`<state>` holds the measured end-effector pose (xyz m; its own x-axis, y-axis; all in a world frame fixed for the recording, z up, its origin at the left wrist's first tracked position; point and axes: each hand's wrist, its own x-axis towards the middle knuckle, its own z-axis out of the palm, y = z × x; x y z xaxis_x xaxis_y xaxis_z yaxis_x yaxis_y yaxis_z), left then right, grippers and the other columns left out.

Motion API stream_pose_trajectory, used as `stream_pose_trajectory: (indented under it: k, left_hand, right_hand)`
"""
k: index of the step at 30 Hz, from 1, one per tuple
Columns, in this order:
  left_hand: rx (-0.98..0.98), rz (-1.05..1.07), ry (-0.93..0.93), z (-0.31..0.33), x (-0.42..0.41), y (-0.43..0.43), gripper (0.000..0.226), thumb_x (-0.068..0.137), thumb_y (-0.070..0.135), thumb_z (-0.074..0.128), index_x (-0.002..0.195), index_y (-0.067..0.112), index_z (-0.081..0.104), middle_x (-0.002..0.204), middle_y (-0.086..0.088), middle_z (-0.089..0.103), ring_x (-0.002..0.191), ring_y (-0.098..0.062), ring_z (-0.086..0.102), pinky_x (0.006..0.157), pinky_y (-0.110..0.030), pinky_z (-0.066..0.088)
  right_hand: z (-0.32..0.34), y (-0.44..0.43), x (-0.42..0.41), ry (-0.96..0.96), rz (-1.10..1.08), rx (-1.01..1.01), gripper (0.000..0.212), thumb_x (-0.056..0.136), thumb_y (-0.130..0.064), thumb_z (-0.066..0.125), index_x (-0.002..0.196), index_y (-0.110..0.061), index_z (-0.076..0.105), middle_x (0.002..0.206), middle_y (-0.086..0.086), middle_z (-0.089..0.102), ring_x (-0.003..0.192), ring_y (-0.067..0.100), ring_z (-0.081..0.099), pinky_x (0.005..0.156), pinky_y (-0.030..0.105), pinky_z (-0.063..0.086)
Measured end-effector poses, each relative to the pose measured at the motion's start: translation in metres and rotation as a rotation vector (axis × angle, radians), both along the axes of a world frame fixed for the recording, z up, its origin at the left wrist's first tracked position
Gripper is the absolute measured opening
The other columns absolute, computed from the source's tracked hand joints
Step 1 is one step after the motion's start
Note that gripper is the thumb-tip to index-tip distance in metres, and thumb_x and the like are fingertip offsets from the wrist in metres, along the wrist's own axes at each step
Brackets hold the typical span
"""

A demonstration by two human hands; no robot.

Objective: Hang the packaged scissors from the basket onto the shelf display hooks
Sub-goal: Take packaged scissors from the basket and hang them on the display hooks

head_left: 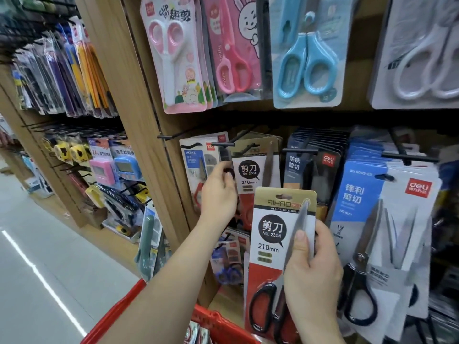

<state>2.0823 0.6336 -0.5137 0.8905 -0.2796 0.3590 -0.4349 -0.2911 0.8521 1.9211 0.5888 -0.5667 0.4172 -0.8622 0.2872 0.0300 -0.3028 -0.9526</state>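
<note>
Red basket [116, 309]: nearest the viewer, well below the display hook [223, 144], packaged stock just visible inside, kept close so each pick is a short reach. Right hand [310, 276]: below and right of the hook, thumb across the front and fingers wrapped behind the packaged scissors [270, 244], gripping at mid-card. Judged reason: this leaves the hang slot at the top edge free for threading. The pack stands upright, facing out, lifted clear of the basket, slot not yet on the hook. Left hand [218, 194]: just below the hook, fingers curled onto the left edge of the hung packs [250, 175]. Probably it steadies or presses them back to make room at the hook's tip. Hung packs: same No. 2304 card as the held one, directly under the hook, which marks it as the likely destination. Blue-and-white packs [367, 194]: on hooks to the right of it. Children's scissors [173, 58]: row above it, farthest up the shelf
</note>
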Motion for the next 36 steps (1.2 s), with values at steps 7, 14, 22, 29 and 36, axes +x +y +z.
stream_pose_trajectory:
  k: [7,14,22,29,36]
  left_hand:
    - [-0.207,-0.291,0.312,-0.016,-0.085,0.046,0.015,0.099,0.015,0.057,0.109,0.024,0.063,0.092,-0.001,0.078,0.082,-0.019,0.076,0.069,-0.036,0.060]
    - [-0.348,-0.167,0.138,-0.004,-0.068,0.050,0.027,0.100,0.004,0.052,0.107,0.026,0.066,0.097,0.002,0.078,0.090,-0.018,0.075,0.080,-0.038,0.059]
    - [-0.378,-0.122,0.108,0.000,-0.052,0.038,0.029,0.102,0.005,0.047,0.110,0.027,0.066,0.101,0.002,0.077,0.095,-0.016,0.073,0.082,-0.039,0.060]
    - [-0.414,-0.089,0.111,0.001,-0.050,0.042,0.033,0.100,0.005,0.052,0.100,0.034,0.066,0.094,0.004,0.078,0.088,-0.016,0.075,0.077,-0.043,0.061]
    - [-0.465,-0.099,0.157,0.009,-0.051,0.047,0.026,0.099,0.003,0.054,0.109,0.024,0.065,0.092,0.001,0.079,0.086,-0.019,0.076,0.071,-0.039,0.062]
  right_hand:
    - [-0.003,0.005,0.008,-0.082,0.102,0.069,0.021,0.101,-0.019,0.048,0.116,-0.026,0.061,0.100,-0.010,0.070,0.092,-0.006,0.062,0.075,0.008,0.044]
    - [0.007,0.015,0.009,-0.108,0.276,0.160,0.029,0.100,-0.029,0.049,0.119,-0.051,0.048,0.080,-0.031,0.066,0.078,-0.016,0.060,0.077,0.017,0.048]
    - [0.006,0.016,0.012,-0.079,0.394,0.147,0.056,0.098,-0.022,0.056,0.132,-0.060,0.034,0.099,-0.016,0.071,0.087,-0.007,0.067,0.070,0.005,0.047]
    - [0.004,0.014,0.014,-0.041,0.527,0.116,0.034,0.098,-0.010,0.056,0.107,-0.042,0.061,0.095,-0.023,0.074,0.090,-0.004,0.069,0.077,0.009,0.052]
    - [0.006,0.013,0.012,-0.033,0.549,0.095,0.033,0.098,-0.006,0.053,0.111,-0.035,0.065,0.098,-0.025,0.074,0.094,-0.005,0.068,0.077,0.008,0.051]
